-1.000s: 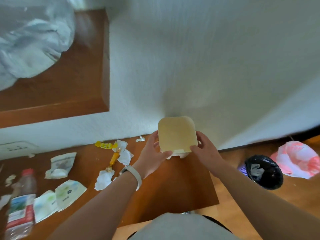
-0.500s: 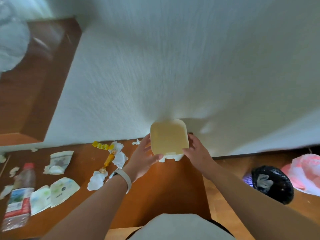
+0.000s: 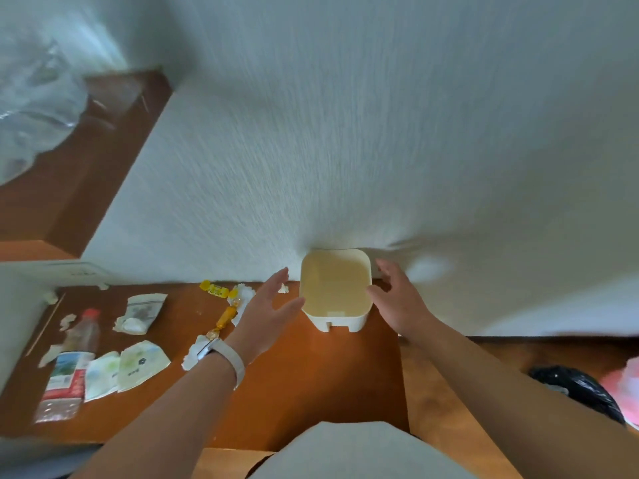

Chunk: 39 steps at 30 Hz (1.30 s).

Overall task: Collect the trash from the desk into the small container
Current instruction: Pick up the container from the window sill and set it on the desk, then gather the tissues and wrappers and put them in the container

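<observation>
The small container (image 3: pixel 340 321) now stands at the back edge of the desk (image 3: pixel 311 382), near its right corner, and the left hand (image 3: pixel 266 316) and right hand (image 3: pixel 397 299) have released it, each grip open and empty, so collecting the trash (image 3: pixel 141 364) can probably begin.

Soft daylight, motion-blurred wall, wide-angle warping at edges
</observation>
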Each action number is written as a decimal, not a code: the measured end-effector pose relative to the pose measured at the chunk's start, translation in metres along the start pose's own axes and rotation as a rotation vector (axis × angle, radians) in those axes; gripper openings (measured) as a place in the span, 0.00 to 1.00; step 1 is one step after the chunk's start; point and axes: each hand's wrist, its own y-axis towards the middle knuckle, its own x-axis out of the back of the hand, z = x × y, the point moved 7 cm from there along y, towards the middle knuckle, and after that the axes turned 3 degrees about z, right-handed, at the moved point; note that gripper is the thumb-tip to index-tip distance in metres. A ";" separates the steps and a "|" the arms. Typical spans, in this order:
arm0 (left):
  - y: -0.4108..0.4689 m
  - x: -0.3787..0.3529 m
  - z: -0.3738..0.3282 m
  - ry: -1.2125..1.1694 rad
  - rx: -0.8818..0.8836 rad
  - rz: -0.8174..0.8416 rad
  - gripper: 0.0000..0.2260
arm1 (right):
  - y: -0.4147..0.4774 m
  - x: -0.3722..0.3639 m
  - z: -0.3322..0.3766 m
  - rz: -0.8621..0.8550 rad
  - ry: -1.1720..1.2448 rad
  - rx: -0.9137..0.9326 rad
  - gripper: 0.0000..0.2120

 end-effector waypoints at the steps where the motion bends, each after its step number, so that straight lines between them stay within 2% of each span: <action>1: -0.004 0.006 -0.003 0.035 -0.014 -0.044 0.32 | -0.002 0.003 0.008 -0.003 -0.046 0.048 0.27; 4: -0.024 0.020 -0.013 0.243 -0.076 -0.160 0.25 | -0.010 0.005 0.035 0.003 -0.207 0.248 0.24; 8: -0.053 0.029 -0.016 0.500 -0.123 -0.245 0.23 | -0.022 -0.012 0.059 0.011 -0.540 0.461 0.23; 11: -0.073 0.033 -0.007 0.625 -0.057 -0.273 0.23 | -0.037 -0.036 0.076 0.027 -0.719 0.678 0.21; 14: -0.091 0.038 0.008 0.714 0.014 -0.279 0.23 | -0.045 -0.060 0.081 0.087 -0.815 0.773 0.19; 21: -0.142 0.070 0.043 0.859 0.135 -0.305 0.24 | -0.070 -0.127 0.084 0.238 -0.949 0.804 0.22; 25: -0.176 0.099 0.059 0.840 0.182 -0.334 0.25 | -0.095 -0.173 0.097 0.289 -1.049 0.788 0.24; 29: -0.204 0.132 0.094 0.794 0.210 -0.330 0.26 | -0.115 -0.216 0.109 0.284 -1.122 0.774 0.24; 39: -0.263 0.233 0.193 0.822 0.131 -0.278 0.28 | -0.166 -0.339 0.139 0.240 -1.209 0.655 0.25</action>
